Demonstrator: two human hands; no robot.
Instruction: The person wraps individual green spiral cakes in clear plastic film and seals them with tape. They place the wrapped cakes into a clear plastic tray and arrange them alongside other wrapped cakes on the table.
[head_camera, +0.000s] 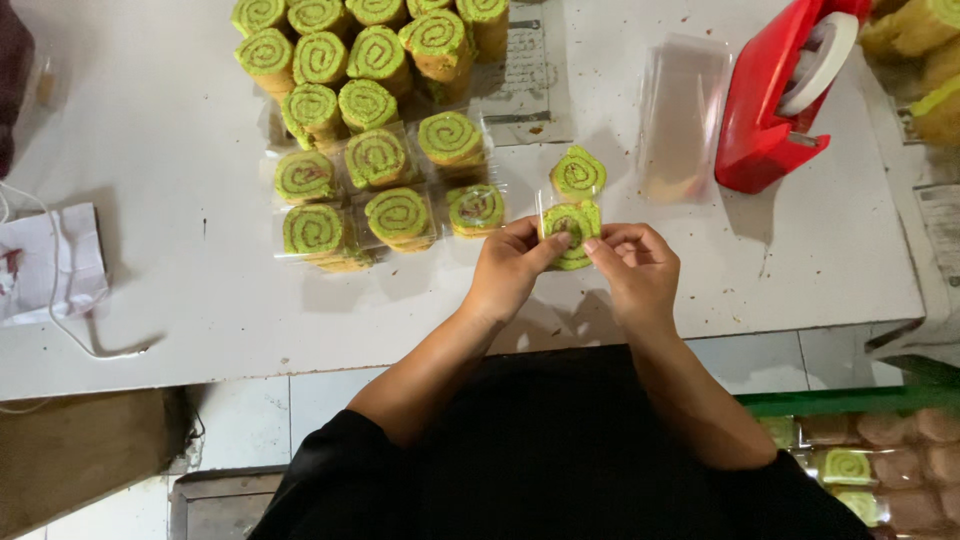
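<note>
- The white table (180, 250) fills most of my view, its near edge running just past my wrists, crumbs scattered toward its right side.
- Up at the far edge, left of middle, sits the big pile of green swirl cake slices (370, 50), stacked loose, cut faces up.
- Closer to me, in front of that pile, the wrapped slices (390, 190) lie in rough rows, each in clear film, touching one another.
- Over at the far right corner stands the red tape dispenser (770, 110), with its white roll on top.
- Just left of it lies a stack of clear plastic sleeves (680, 115), flat on the table.
- Under the far pile, a printed paper sheet (525, 70) peeks out.
- At the left edge, a white cloth (50, 265) with a thin cable (70, 335) looping out of it.
- My left hand (508, 268) and right hand (635, 265) are close together near the middle of the table, both pinching the same cake slice in its sleeve (570, 232), thumbs and fingertips clamped on its lower edge.
- That slice is held just above the surface, green spiral facing me.
- Right behind it, one bare slice (578, 173) lies alone on the table, near my fingertips but not touched.
</note>
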